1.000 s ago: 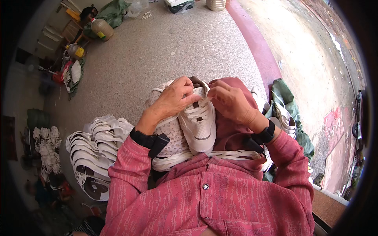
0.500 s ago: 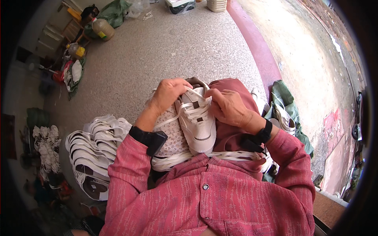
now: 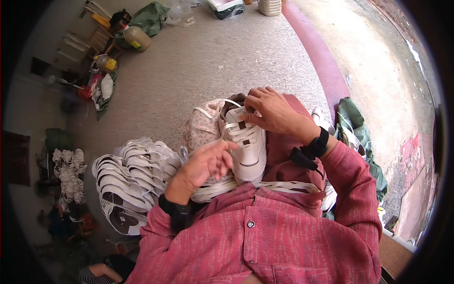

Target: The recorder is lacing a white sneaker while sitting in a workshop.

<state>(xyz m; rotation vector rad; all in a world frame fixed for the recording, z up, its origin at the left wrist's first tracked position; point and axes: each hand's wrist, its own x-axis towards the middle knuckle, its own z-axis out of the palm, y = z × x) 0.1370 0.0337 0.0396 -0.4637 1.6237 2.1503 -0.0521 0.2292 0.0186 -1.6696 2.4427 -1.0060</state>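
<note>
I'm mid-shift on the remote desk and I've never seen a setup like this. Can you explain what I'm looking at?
There's no machine here: these are a person's bare hands. The view comes from the left of two fisheye cameras worn on the head, looking down, so edges bend. A pale shoe rests on the lap, toe toward the wearer. The right hand is at its upper opening, near the white laces. The left hand is beside the toe, blurred; I can't tell whether either hand grips a lace. To the left is a pile of white shoe pieces; to the right, a green bag.
</note>
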